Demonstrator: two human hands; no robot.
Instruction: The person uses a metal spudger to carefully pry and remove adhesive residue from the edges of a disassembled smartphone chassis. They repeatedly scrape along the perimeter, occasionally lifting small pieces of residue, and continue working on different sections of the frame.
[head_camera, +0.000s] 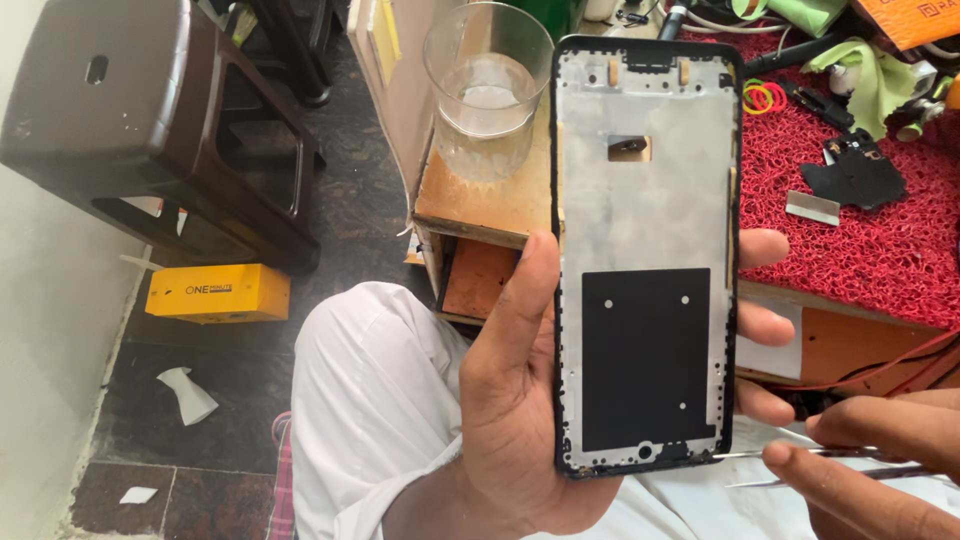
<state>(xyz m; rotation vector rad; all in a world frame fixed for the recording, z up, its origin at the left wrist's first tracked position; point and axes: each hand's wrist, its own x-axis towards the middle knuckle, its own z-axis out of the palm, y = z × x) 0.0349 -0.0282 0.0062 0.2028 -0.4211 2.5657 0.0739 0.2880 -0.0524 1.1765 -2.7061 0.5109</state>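
My left hand (520, 400) holds a phone's middle frame (645, 200) upright, thumb on its left edge and fingers wrapped behind its right edge. The frame is black-rimmed, silver inside, with a black rectangular pad on its lower half and a small cut-out near the top. My right hand (880, 450) comes in from the lower right, pinching metal tweezers (800, 455). Their tips touch the frame's bottom right corner.
A glass of water (487, 95) stands on the wooden bench corner (480, 205) just left of the frame. A red mat (860, 240) carries a black phone part (855, 175), a metal blade (812, 207), rubber bands and green cloths. A dark stool (150, 110) and yellow box (218, 293) sit on the floor.
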